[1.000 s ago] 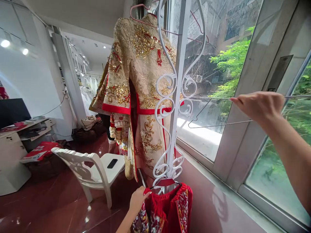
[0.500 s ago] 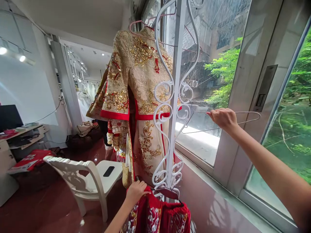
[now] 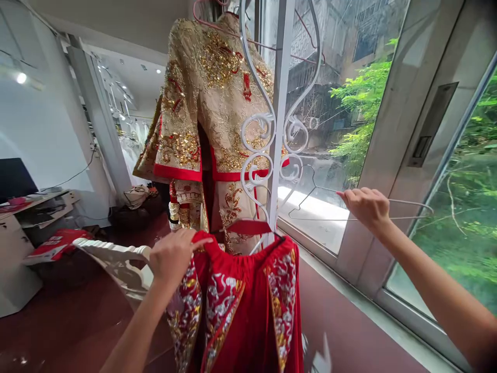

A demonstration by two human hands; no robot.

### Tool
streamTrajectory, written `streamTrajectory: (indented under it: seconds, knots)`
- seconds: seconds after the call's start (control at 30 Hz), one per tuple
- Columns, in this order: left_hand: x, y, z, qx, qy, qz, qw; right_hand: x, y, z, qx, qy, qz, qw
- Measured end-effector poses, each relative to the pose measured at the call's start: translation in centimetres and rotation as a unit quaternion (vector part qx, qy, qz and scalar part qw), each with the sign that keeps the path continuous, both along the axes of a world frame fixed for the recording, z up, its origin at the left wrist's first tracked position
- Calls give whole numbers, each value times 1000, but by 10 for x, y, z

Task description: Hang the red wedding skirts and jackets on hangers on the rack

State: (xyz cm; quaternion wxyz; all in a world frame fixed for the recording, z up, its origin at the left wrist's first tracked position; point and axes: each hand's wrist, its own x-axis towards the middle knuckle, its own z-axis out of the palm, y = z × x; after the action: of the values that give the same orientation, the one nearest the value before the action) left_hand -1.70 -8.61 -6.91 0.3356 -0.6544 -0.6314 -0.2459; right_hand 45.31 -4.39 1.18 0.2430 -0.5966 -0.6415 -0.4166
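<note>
1. skirt (image 3: 252, 316) in red hangs from a dark red hanger (image 3: 248, 226) at the near centre, in front of the white stand (image 3: 278, 124) and the far gold-embroidered robe (image 3: 229, 103).
2. the left hand (image 3: 171, 256) is closed on the left end of the waistband (image 3: 240, 262); whether it also clasps the hanger tip beneath, i cannot tell. a grip on both would, i judge, stop the cloth slipping off that end.
3. the right hand (image 3: 367, 207) is wrapped round a bare wire hanger (image 3: 411, 202), right of the stand and in front of the window (image 3: 446, 269). a firm hold mid-wire should limit swinging.
4. the hands are well apart, which suits the work: thin wire could snag the embroidered panels (image 3: 283, 300).
5. the wire's bent end points left toward the stand; angle it clear of the scrollwork (image 3: 297, 132), where it could catch.
6. carry the waistband level, so the load does not tip to one side.
7. at left, the white chair (image 3: 116, 254) sits just beyond the left forearm; the skirt is best swung clear of its backrest.
</note>
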Motion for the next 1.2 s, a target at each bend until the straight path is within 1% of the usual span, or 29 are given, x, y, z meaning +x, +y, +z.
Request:
streamTrajectory:
  seconds: [0.07, 0.17, 0.27, 0.33, 0.37, 0.4, 0.43, 0.47, 0.5, 0.53, 0.57, 0.6, 0.67, 0.7, 0.8, 0.83, 0.9, 0.97, 1.03, 1.1, 1.13, 1.2]
  knots:
    - [0, 6, 22, 24, -17, 13, 999, -2, 8, -16, -11, 1, 3, 1000]
    - [9, 10, 43, 36, -36, 25, 998, -7, 23, -33, -32, -15, -5, 999]
    - [24, 10, 55, 21, -45, 28, 998, -20, 28, -43, -52, -11, -10, 999]
    - [34, 10, 58, 5, -43, 25, 999, -37, 23, -50, -18, 29, 7, 999]
    - [38, 10, 58, -3, -41, 22, 999, -48, 18, -53, 6, 60, 36, 998]
    - [41, 11, 57, -10, -40, 18, 999, -61, 12, -57, 15, 96, 84, 992]
    - [44, 13, 56, -17, -41, 14, 999, -75, 7, -60, -1, 136, 146, 980]
    - [46, 15, 54, -25, -45, 11, 999, -89, 2, -63, -40, 176, 209, 961]
    - [48, 17, 53, -33, -51, 9, 998, -101, -2, -66, -86, 216, 257, 938]
    - [50, 20, 52, -44, -58, 9, 997, -112, -5, -67, -128, 250, 283, 917]
    - [51, 23, 52, -58, -66, 8, 996, -121, -5, -68, -157, 278, 284, 904]
    - [53, 25, 52, -75, -73, 6, 995, -127, -4, -66, -169, 299, 267, 900]
    - [55, 30, 52, -103, -87, 2, 991, -131, 1, -60, -162, 313, 225, 908]
    - [55, 31, 51, -113, -93, -1, 989, -130, 4, -56, -163, 307, 216, 912]
    - [52, 31, 41, -133, -105, -13, 985, -124, 10, -52, -181, 283, 223, 915]
    - [50, 30, 35, -142, -109, -22, 984, -123, 11, -54, -197, 274, 234, 912]
    - [45, 31, 20, -157, -122, -48, 979, -125, 11, -65, -221, 260, 261, 903]
    - [41, 32, 6, -159, -138, -66, 975, -129, 10, -79, -216, 254, 277, 901]
    - [40, 35, -3, -153, -144, -71, 975, -132, 9, -90, -193, 250, 269, 910]
    - [42, 36, -1, -142, -139, -69, 978, -133, 6, -93, -166, 240, 242, 925]
    - [45, 37, 4, -135, -135, -71, 979, -132, 5, -91, -148, 235, 227, 934]
    - [51, 37, 21, -117, -124, -75, 983, -127, 2, -80, -103, 230, 198, 947]
